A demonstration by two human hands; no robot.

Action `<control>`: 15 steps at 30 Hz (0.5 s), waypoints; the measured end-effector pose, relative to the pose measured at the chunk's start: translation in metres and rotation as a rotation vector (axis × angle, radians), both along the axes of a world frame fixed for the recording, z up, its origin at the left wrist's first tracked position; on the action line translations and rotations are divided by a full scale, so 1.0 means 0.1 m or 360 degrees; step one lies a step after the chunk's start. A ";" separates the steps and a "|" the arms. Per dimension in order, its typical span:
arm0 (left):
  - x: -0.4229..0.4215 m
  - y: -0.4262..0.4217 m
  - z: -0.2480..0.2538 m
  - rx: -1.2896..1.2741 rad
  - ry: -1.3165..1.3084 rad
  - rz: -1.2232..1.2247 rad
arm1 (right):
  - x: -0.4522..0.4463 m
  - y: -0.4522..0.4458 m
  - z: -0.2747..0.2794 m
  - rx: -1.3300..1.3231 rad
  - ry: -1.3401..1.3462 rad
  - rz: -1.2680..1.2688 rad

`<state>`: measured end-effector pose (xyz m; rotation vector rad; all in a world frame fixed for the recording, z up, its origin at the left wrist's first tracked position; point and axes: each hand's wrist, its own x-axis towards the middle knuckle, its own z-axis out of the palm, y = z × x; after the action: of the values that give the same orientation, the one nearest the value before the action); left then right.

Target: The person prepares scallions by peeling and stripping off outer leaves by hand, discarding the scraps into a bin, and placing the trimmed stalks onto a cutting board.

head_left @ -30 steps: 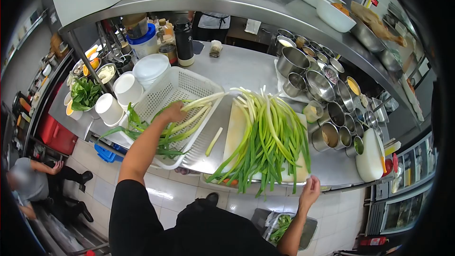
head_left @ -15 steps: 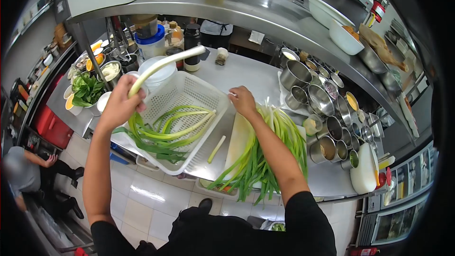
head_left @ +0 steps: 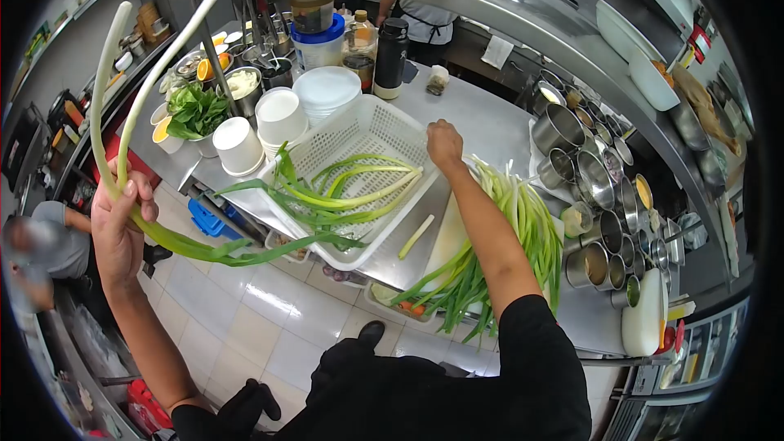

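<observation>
My left hand (head_left: pixel 122 216) is closed around two long leeks (head_left: pixel 167 65), raised at the far left. Their white ends point up and their green leaves trail down across the front of the white perforated basket (head_left: pixel 359 257). More leeks (head_left: pixel 367 184) lie inside that basket. My right hand (head_left: pixel 443 145) is closed at the basket's right corner; what its fingers hold, if anything, is hidden. Beside my right forearm, a large pile of leeks (head_left: pixel 498 220) covers most of a pale cutting board (head_left: pixel 447 237). A short cut leek piece (head_left: pixel 416 236) rests on the steel table between basket and board.
White tubs (head_left: pixel 238 147), leafy greens (head_left: pixel 196 113) and a black bottle (head_left: pixel 392 57) stand behind the basket. Several metal pots (head_left: pixel 558 126) crowd the right side. A steel shelf (head_left: pixel 506 12) spans overhead. People stand at far left and beyond the table.
My left hand has swung left and towards me with the leeks, their leaves now drawn partly out of the basket. My right hand stays by the basket corner. The view has shifted left.
</observation>
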<state>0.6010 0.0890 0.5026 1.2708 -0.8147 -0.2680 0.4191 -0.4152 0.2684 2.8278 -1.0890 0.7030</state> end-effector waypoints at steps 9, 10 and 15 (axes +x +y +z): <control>-0.62 -0.21 -0.29 0.0156 0.0258 -0.0477 | -1.00 0.65 0.73 0.0357 -0.0725 0.0294; -0.73 -0.26 -0.31 0.0143 0.0275 -0.0572 | -1.27 0.81 0.83 0.0589 -0.0822 0.0386; -1.42 -0.60 -0.26 0.0135 0.0381 -0.0998 | -2.93 1.79 1.15 0.0999 -0.0922 0.0303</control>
<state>0.4588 0.0285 0.4763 1.0057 -0.9838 -0.9471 0.1259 -0.2359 0.3834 3.3821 -1.3002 1.5055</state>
